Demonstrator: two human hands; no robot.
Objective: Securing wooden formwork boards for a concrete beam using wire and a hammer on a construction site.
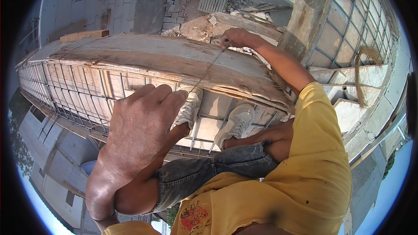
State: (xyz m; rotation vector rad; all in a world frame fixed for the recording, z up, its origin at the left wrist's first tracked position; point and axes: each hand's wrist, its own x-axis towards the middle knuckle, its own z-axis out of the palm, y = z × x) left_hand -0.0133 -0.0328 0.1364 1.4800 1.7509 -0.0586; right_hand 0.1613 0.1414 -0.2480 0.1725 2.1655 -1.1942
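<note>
A thin brown wire [209, 68] is stretched between my two hands over a long weathered wooden board [143, 53]. My left hand [141, 124], large and close in view, is closed with thumb and forefinger pinched at the wire's near end. Across the board's far edge, my right hand [237, 38] is also closed, with the wire's other end at its fingertips. Part of its grip is hidden. Below the board's splintered near edge, my pale shoes [238, 122] rest on or beside a grid of steel bars [76, 85].
A thick timber post [307, 15] rises beyond my right arm. Another steel bar grid [348, 21] stands at the right, with a bundle of thin wire [368, 58] hanging near it. Far below lie stacked blocks [174, 6], rubble and a slatted pallet [212, 1].
</note>
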